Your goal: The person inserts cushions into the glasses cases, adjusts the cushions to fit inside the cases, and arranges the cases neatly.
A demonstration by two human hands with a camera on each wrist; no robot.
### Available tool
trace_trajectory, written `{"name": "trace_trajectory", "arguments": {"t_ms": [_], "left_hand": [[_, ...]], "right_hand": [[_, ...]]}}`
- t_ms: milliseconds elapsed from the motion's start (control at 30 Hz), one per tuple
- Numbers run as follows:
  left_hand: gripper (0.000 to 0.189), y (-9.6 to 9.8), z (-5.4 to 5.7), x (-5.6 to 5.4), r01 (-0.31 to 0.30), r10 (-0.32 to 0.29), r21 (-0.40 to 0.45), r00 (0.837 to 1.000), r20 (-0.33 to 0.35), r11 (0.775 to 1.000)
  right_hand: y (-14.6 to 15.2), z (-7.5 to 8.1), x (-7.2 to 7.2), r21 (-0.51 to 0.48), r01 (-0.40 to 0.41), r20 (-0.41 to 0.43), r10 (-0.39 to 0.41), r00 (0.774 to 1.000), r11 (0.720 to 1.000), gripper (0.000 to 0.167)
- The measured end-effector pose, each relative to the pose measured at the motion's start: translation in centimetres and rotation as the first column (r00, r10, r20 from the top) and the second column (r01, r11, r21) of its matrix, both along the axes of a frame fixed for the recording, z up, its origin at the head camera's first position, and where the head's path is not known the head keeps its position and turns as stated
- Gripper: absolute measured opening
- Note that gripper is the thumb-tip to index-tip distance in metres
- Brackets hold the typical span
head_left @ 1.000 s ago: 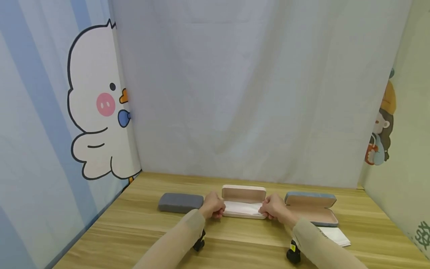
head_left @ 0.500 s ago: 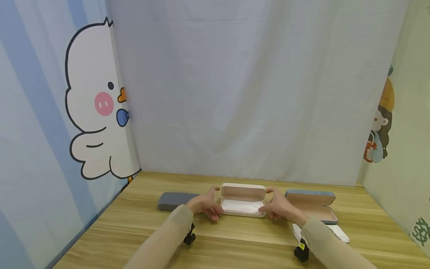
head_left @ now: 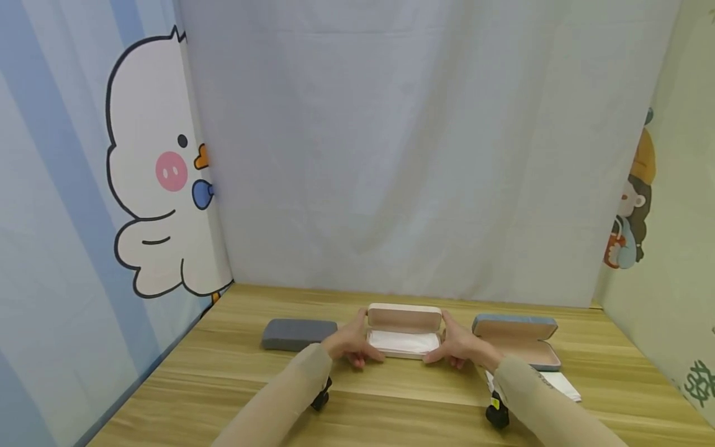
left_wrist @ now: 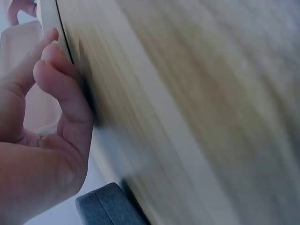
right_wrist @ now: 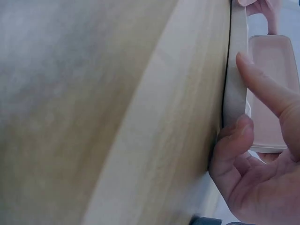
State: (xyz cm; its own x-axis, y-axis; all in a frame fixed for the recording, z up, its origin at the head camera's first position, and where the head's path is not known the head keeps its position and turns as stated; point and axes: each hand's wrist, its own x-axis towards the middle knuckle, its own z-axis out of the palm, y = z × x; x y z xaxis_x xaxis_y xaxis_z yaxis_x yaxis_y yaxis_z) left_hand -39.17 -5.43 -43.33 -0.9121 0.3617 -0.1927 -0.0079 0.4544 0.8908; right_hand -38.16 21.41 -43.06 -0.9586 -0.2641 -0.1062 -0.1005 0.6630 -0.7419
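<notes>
An open white glasses case (head_left: 404,318) with a pinkish lining sits mid-table, its lid standing up at the back. Inside its base lies a folded white cloth (head_left: 403,342). At the case's left end, my left hand (head_left: 352,341) holds it, thumb on the front edge and a finger up by the lid. My right hand (head_left: 460,343) grips the right end in the same way. In the right wrist view the thumb (right_wrist: 262,82) lies against the case's front wall (right_wrist: 236,93), the other fingers curled at the corner. The left wrist view shows curled fingers (left_wrist: 63,84) by the case.
A closed grey glasses case (head_left: 296,334) lies left of the left hand. To the right stands an open blue glasses case (head_left: 516,332), with white folded cloth (head_left: 561,385) in front of it, partly behind the right forearm. A grey curtain (head_left: 391,155) hangs behind the wooden table (head_left: 402,410).
Both hands were low at the cloth in the case. They then spread apart, fingers opening at the ends, and have now closed in on the case's sides with thumbs on its front edge.
</notes>
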Motion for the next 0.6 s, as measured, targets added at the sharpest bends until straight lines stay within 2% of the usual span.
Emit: {"name": "trace_trajectory", "arguments": {"t_ms": [133,233,400,600], "left_hand": [[0.109,0.3,-0.09,0.16,-0.01,0.006,-0.051,0.998,-0.07,0.999],[0.105,0.48,-0.17,0.18,-0.018,0.013,-0.057,0.996,-0.09,0.998],[0.098,0.52,-0.4,0.06,-0.02,0.018,-0.029,0.997,-0.077,0.999],[0.098,0.38,-0.39,0.12,-0.022,0.022,0.014,0.999,-0.045,1.0]], "right_hand": [[-0.3,-0.15,-0.06,0.013,0.016,-0.026,-0.015,1.0,1.0,0.122],[-0.41,-0.28,-0.09,0.012,0.02,-0.044,-0.02,0.999,1.0,0.115],[-0.5,-0.41,-0.19,0.019,0.017,-0.068,-0.015,0.998,1.0,0.112],[-0.56,-0.4,-0.17,0.007,0.025,-0.07,-0.024,0.997,1.0,0.113]]}}
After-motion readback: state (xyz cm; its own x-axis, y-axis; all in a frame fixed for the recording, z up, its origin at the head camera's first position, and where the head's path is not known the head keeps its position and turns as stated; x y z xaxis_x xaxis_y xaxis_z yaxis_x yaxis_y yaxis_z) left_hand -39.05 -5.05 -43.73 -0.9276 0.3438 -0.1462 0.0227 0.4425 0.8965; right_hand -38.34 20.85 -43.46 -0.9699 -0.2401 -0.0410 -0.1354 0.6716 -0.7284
